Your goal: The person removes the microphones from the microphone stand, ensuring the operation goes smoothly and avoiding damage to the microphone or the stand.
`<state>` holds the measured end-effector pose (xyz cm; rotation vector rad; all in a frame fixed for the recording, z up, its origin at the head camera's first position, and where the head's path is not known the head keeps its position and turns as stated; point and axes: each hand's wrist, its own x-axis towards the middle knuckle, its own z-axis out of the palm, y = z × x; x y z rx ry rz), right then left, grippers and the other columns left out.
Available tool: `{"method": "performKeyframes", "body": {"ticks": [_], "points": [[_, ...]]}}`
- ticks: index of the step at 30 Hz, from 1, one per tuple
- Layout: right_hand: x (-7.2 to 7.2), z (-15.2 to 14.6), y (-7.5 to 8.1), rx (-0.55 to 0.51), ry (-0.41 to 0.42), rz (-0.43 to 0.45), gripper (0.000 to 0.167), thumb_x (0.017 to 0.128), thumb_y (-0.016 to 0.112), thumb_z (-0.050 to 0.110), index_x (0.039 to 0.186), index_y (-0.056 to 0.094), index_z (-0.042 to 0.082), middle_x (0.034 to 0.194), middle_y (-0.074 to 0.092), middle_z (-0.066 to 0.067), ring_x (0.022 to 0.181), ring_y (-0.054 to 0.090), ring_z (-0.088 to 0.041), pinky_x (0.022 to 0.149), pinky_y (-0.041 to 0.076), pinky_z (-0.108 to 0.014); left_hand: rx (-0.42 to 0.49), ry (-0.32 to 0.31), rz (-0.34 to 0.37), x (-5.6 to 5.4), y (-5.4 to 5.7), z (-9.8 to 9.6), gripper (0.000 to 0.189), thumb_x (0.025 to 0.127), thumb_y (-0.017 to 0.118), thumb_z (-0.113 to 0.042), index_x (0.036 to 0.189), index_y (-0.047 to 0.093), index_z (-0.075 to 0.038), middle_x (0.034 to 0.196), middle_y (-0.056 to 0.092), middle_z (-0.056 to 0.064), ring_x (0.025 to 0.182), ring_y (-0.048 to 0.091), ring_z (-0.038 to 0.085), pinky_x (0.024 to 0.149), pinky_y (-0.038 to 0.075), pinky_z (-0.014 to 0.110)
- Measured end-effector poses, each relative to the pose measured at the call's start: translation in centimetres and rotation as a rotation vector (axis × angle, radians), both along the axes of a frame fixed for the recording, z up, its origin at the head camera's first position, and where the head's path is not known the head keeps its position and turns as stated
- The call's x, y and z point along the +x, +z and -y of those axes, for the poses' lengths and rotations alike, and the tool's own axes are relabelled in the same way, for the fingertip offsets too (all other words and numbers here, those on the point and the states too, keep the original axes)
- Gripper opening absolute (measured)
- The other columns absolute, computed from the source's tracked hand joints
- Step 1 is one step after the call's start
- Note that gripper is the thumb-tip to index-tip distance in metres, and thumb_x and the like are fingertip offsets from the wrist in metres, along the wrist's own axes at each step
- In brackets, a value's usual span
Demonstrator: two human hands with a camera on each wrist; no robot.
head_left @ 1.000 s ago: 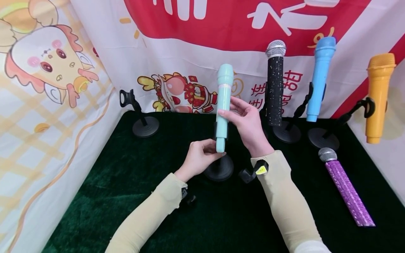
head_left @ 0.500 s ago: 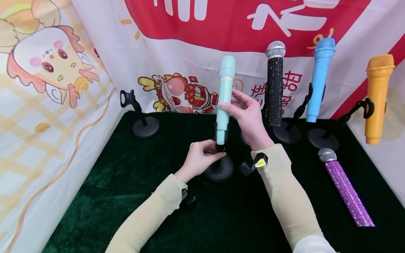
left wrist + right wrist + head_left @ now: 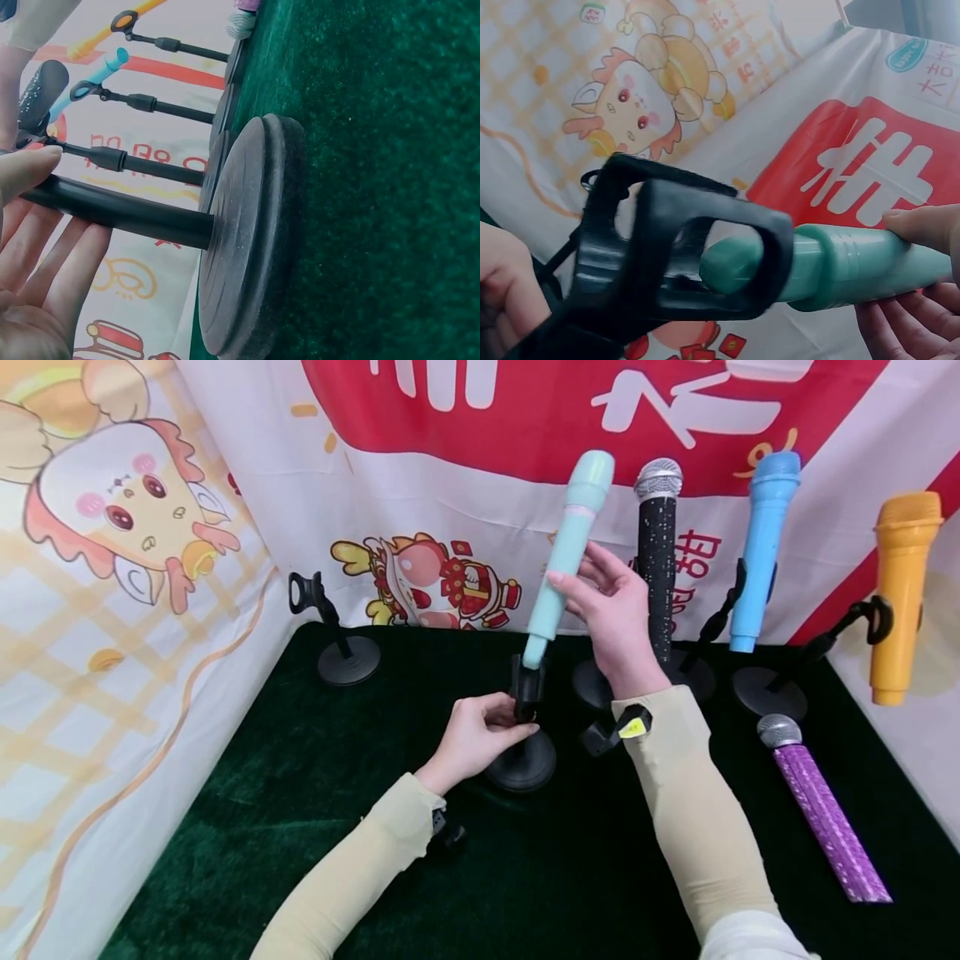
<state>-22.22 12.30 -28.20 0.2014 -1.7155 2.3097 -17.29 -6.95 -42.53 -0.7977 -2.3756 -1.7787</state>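
My right hand [image 3: 618,618] pinches a mint-green microphone [image 3: 567,552] by its body, tilted with its head up and to the right. Its narrow lower end is right at the top of a black microphone stand's clip [image 3: 528,681]; in the right wrist view the end of the microphone [image 3: 855,262] overlaps the clip's opening [image 3: 705,255]. My left hand [image 3: 480,735] grips that stand just below the clip. The left wrist view shows its thumb and fingers about the black pole [image 3: 127,210], above the round base [image 3: 247,240].
Black [image 3: 657,560], blue [image 3: 765,543] and orange [image 3: 903,593] microphones sit in stands at the right. A glittery purple microphone [image 3: 825,818] lies on the green cloth [image 3: 300,827]. Another stand [image 3: 348,658], without a microphone, is at the back left. Printed fabric hangs behind.
My right hand has drawn the mint-green microphone upward out of the stand's clip and tilted it to the right. My left hand stays on the stand.
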Motion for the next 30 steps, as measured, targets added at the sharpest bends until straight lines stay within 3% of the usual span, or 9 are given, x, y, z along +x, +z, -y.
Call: {"method": "performKeyframes", "body": {"ticks": [6, 14, 30], "points": [[0.3, -1.2, 0.7, -0.057, -0.023, -0.045, 0.055, 0.084, 0.084, 0.004, 0.136, 0.063, 0.010, 0.122, 0.066, -0.016, 0.110, 0.063, -0.026, 0.083, 0.059, -0.032, -0.008, 0.001, 0.003, 0.0, -0.1, 0.0, 0.011, 0.093, 0.078, -0.021, 0.102, 0.074, -0.018, 0.098, 0.074, -0.008, 0.086, 0.072, 0.009, 0.078, 0.060, 0.029], [1.7, -2.9, 1.0, -0.050, -0.052, -0.115, 0.058, 0.084, 0.084, 0.003, 0.138, 0.062, 0.009, 0.124, 0.065, -0.017, 0.112, 0.062, -0.029, 0.094, 0.056, -0.035, -0.024, 0.010, 0.013, 0.1, 0.1, 0.0, 0.011, 0.093, 0.079, -0.018, 0.103, 0.075, -0.017, 0.098, 0.074, -0.008, 0.086, 0.072, 0.008, 0.079, 0.060, 0.029], [4.0, -4.1, 0.1, 0.024, -0.034, -0.095, 0.061, 0.083, 0.084, 0.002, 0.139, 0.061, 0.009, 0.127, 0.066, -0.016, 0.105, 0.069, -0.025, 0.098, 0.053, -0.035, -0.035, 0.003, 0.031, 0.0, 0.1, 0.1, 0.013, 0.092, 0.079, -0.024, 0.104, 0.075, -0.019, 0.099, 0.074, -0.008, 0.086, 0.071, 0.009, 0.079, 0.060, 0.030]]}}
